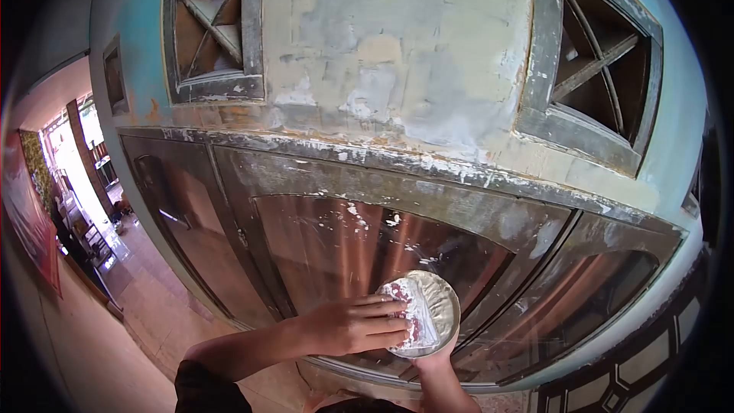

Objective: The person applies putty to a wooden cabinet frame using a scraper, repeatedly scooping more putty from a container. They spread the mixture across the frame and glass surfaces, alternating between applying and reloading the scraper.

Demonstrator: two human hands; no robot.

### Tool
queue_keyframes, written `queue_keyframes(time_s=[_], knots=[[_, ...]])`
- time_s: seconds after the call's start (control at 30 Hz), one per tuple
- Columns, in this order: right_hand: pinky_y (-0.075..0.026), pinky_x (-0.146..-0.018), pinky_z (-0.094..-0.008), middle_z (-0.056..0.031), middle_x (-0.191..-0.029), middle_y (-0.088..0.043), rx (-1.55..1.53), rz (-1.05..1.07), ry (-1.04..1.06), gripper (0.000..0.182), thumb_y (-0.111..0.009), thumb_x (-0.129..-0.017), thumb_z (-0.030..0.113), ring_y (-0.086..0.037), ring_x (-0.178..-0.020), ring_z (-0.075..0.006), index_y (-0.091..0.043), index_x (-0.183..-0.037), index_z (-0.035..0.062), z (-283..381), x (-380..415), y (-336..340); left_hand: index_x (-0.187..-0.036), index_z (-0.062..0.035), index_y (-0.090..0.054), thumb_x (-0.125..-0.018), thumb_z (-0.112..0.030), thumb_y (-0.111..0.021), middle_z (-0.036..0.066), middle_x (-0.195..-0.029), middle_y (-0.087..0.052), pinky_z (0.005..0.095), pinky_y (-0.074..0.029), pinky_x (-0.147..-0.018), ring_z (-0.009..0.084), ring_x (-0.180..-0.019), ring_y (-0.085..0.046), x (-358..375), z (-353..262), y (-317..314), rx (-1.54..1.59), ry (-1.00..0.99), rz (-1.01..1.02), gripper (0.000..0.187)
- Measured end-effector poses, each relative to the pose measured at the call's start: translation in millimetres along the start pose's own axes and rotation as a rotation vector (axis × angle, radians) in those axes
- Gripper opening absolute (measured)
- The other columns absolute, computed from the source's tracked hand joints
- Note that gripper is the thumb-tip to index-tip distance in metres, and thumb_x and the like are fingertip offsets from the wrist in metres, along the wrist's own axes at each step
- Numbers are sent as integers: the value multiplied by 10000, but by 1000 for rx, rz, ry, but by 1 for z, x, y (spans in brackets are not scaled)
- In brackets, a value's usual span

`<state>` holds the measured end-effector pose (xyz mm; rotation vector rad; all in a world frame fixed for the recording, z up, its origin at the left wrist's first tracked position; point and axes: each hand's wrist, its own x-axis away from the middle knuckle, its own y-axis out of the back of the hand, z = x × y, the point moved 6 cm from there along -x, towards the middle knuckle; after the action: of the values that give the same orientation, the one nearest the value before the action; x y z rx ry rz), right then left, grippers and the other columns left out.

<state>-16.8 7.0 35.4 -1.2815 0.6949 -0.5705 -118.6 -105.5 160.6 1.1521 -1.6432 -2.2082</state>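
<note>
My left hand [361,326] comes in from the left with its fingers pressed over a flat, putty-smeared scraper [417,317]. White paste with reddish patches covers this scraper, and its lower edge is over the bowl. Beneath is a round bowl [456,317] of creamy white putty [437,294]. My right hand [436,359] supports the bowl from below; most of its fingers are hidden behind it. Both hands are in front of the glass-paned wooden window, low in the view.
Above the windows [367,237] runs a wall [397,38] with patches of white filler. Two wooden vents [210,30] with crossed slats flank it, their frames paint-spotted. At left, a tiled floor [153,291] leads to a bright doorway [73,160]. A dark patterned panel [627,375] stands at lower right.
</note>
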Motion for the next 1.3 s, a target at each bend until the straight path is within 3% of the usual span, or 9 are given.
queue_keyframes(time_s=[0.1, 0.23, 0.5, 0.63, 0.7, 0.83, 1.0, 1.17, 1.3], knots=[[-479, -1079, -540, -247, -1443, -516, -15, 62, -8, 673, -320, -1012, 490, -563, -1274, -407, -432, -1483, 23, 6, 6, -1, -1197, -99, -692, -914, -141, -594, 33, -1313, -627, 448, -476, -1101, 290, -1334, -535, -4, 3, -13, 60, 2, 45, 302], [-509, -1030, -522, -239, -1403, -554, 15, -12, 13, 656, -324, -1022, 496, -601, -1224, -386, -475, -1446, 20, 14, 8, 10, -1209, -94, -686, -923, -148, -581, 36, -1333, -625, 454, -467, -1111, 293, -1345, -524, -8, 1, -19, 63, -7, 41, 310], [-522, -995, -544, -262, -1397, -549, -151, 64, -54, 718, -334, -998, 557, -610, -1190, -426, -472, -1453, 18, 15, 10, -7, -1191, -82, -696, -904, -153, -626, 44, -1333, -634, 465, -479, -1098, 297, -1335, -535, -13, 3, -22, 68, -13, 24, 304], [-517, -1007, -541, -256, -1402, -548, -122, 73, -70, 700, -333, -1005, 544, -609, -1197, -419, -476, -1450, 23, 17, 4, 4, -1188, -82, -697, -916, -169, -640, 38, -1335, -636, 472, -481, -1096, 301, -1337, -534, -11, 5, -26, 70, -8, 3, 292], [-510, -1019, -539, -245, -1406, -550, -57, -35, -27, 679, -330, -1013, 529, -609, -1202, -413, -484, -1444, 27, 19, 3, 12, -1189, -85, -697, -922, -178, -642, 33, -1341, -634, 472, -482, -1095, 302, -1340, -531, -10, 6, -24, 73, -6, -23, 288], [-495, -1040, -544, -239, -1409, -550, 38, -30, -10, 676, -321, -1014, 529, -596, -1224, -412, -489, -1440, 31, 20, -2, 15, -1192, -85, -697, -925, -197, -651, 28, -1338, -639, 468, -485, -1092, 295, -1341, -534, -5, 9, -29, 47, -7, 2, 293], [-475, -1055, -565, -243, -1416, -543, -58, 28, -107, 694, -315, -1006, 537, -577, -1247, -425, -483, -1445, 27, 15, -4, 9, -1275, -66, -650, -899, -149, -605, 47, -1345, -618, 453, -472, -1100, 296, -1332, -524, -1, 8, -30, 113, 32, -18, 387], [-468, -1065, -564, -245, -1428, -532, -35, -26, -81, 683, -315, -1010, 521, -564, -1262, -428, -477, -1451, 26, 12, -11, 22, -1236, -79, -679, -929, -183, -623, 30, -1361, -628, 454, -479, -1107, 284, -1360, -518, 2, 6, -25, 36, 55, 28, 329], [-469, -1068, -555, -246, -1428, -532, -24, 76, -96, 682, -324, -1009, 517, -567, -1263, -421, -471, -1452, 20, 5, -13, 12, -1235, -83, -674, -926, -167, -600, 37, -1375, -615, 452, -482, -1104, 291, -1369, -508, 7, 3, -23, -9, 57, 44, 329]])
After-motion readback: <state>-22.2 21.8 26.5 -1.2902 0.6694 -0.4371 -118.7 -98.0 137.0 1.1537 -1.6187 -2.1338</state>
